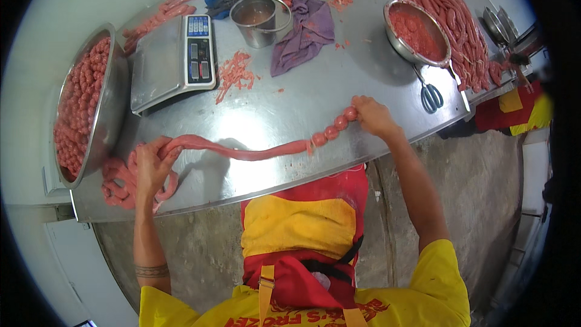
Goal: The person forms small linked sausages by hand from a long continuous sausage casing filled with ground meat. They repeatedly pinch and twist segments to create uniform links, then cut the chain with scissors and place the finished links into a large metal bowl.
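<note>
Red-yellow apron nearest. Left hand fingers clenched on sausage rope by coil at table edge. Right hand fingers pinch last of 4 links. Step: link-forming. Next twist likely needs rope held taut.

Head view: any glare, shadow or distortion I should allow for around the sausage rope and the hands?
Head view: strong fisheye bends the steel table edge and blacks out the corners. Soft glare sits on the tabletop beyond the sausage rope, with a dark shadow beside the left hand. The right hand and its tied links are evenly lit and sharp; the rim, near the scissors, looks compressed.
</note>
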Available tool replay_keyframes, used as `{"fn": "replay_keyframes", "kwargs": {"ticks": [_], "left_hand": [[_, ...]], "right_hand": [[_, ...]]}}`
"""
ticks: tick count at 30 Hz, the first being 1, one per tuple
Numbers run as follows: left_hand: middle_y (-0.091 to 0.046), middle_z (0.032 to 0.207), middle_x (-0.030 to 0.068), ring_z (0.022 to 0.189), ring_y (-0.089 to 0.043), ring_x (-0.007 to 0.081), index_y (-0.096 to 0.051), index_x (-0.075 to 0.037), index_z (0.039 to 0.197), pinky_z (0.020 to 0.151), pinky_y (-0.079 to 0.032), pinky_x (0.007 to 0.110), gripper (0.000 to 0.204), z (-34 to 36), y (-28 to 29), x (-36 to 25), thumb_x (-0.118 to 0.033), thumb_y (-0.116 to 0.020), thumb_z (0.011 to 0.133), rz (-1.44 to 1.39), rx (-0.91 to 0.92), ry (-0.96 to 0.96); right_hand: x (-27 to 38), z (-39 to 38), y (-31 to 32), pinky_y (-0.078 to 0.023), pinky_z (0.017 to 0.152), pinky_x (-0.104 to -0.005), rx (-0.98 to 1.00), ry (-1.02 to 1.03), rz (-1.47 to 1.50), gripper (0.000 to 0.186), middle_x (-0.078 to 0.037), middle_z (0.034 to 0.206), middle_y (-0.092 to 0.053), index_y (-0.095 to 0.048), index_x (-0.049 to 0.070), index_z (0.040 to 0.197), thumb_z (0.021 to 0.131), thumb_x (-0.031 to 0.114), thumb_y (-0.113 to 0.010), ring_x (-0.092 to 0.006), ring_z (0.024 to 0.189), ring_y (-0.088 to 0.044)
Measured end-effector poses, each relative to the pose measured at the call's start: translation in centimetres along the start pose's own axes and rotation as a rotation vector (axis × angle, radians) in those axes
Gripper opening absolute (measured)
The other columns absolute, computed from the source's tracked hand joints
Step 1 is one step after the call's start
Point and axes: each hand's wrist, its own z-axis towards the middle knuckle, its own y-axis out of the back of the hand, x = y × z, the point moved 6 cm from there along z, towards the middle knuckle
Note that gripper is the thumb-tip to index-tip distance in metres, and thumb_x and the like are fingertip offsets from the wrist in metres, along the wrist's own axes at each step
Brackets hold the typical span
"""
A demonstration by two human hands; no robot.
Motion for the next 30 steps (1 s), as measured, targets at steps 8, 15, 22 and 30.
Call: {"fn": "replay_keyframes", "kwargs": {"ticks": [8, 15, 22, 30], "left_hand": [[-0.069, 0.099, 0.0158, 0.082, -0.065, 0.0275, -0.072, -0.002, 0.114, 0.069, -0.051, 0.041, 0.042, -6.9, -11.8, -0.7, -0.016, -0.086, 0.078, 0.114, -0.013, -0.321], [-0.059, 0.099, 0.014, 0.089, -0.061, 0.0298, -0.062, -0.002, 0.136, 0.083, -0.052, 0.042, 0.059, -6.9, -20.8, 3.6, -0.009, -0.082, 0.08, 0.136, -0.094, -0.024], [-0.061, 0.094, 0.0122, 0.08, -0.064, 0.0272, -0.07, -0.01, 0.128, 0.062, -0.053, 0.038, 0.046, -7.3, -20.6, 4.6, 0.005, -0.069, 0.084, -0.01, -0.335, -0.143], [-0.06, 0.092, 0.0098, 0.078, -0.063, 0.025, -0.071, -0.014, 0.134, 0.063, -0.053, 0.037, 0.052, -7.7, -19.0, 2.8, 0.002, -0.074, 0.084, 0.114, -0.241, -0.217]], "right_hand": [[-9.0, 2.8, 1.3, -0.047, 0.098, -0.0524, -0.322, -0.065, -0.132, 0.038, -0.016, 0.116, -0.062, -0.059, 0.008, 0.12, 0.083, 0.005, -0.066, -0.0405, 0.113, -0.06], [22.6, 1.3, -8.6, -0.039, 0.116, -0.0426, -0.005, 0.407, 1.007, 0.063, -0.025, 0.148, -0.052, -0.045, 0.008, 0.153, 0.092, -0.003, -0.058, -0.0373, 0.141, -0.048], [33.0, 2.8, -13.8, -0.028, 0.123, -0.047, -0.163, 0.632, 0.629, 0.056, -0.024, 0.157, -0.043, -0.04, -0.001, 0.154, 0.106, 0.027, -0.048, -0.0376, 0.149, -0.037], [18.6, 5.9, -7.3, -0.032, 0.121, -0.0466, -0.358, 0.514, 0.305, 0.055, -0.025, 0.152, -0.05, -0.047, -0.004, 0.147, 0.102, 0.026, -0.057, -0.0384, 0.145, -0.043]]}}
